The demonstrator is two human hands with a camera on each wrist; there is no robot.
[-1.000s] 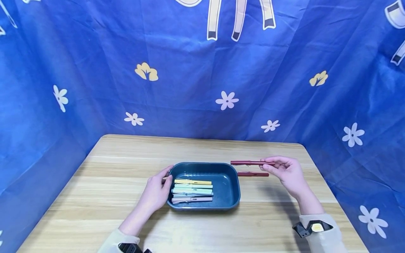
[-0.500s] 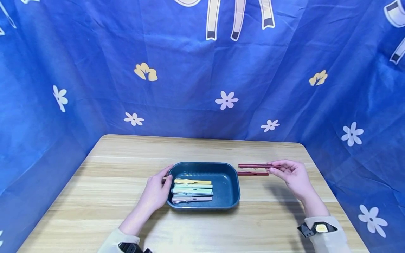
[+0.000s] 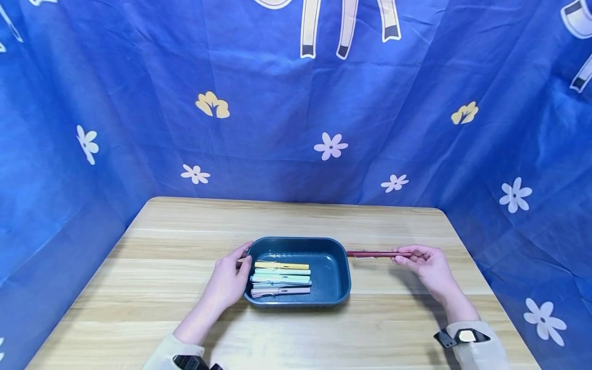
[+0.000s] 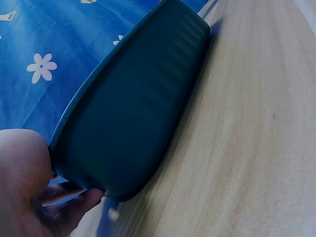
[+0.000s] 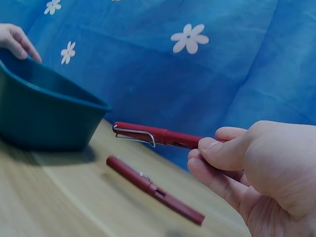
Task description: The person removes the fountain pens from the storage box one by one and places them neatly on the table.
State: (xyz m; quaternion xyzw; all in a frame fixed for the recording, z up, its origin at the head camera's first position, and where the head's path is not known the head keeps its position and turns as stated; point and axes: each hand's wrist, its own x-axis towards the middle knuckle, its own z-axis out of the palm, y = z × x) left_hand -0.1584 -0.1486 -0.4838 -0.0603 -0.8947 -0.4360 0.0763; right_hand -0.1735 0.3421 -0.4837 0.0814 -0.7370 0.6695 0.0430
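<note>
In the head view a dark teal plastic box (image 3: 330, 280) sits mid-table, with several pens side by side at its left, among them a yellow pen (image 3: 293, 266) and a greyish-purple pen (image 3: 293, 291). My left hand (image 3: 226, 280) grips the box's left end, thumb at the rim and fingers along the outer wall. Right of the box, my right hand (image 3: 427, 267) pinches one end of a dark red pen (image 5: 153, 133), its clip end pointing at the box. Below it a second red pen (image 5: 153, 190) lies on the table; the held pen covers it in the head view.
The wood-grain table (image 3: 185, 329) has its back edge close to a blue cloth (image 3: 259, 139) printed with flowers. This cloth also rises at both sides. Dark wrist devices sit on both pale sleeves.
My right hand has moved rightward, then down toward the table with its red pen, which now lines up over the lying one. The left hand and the box have stayed put.
</note>
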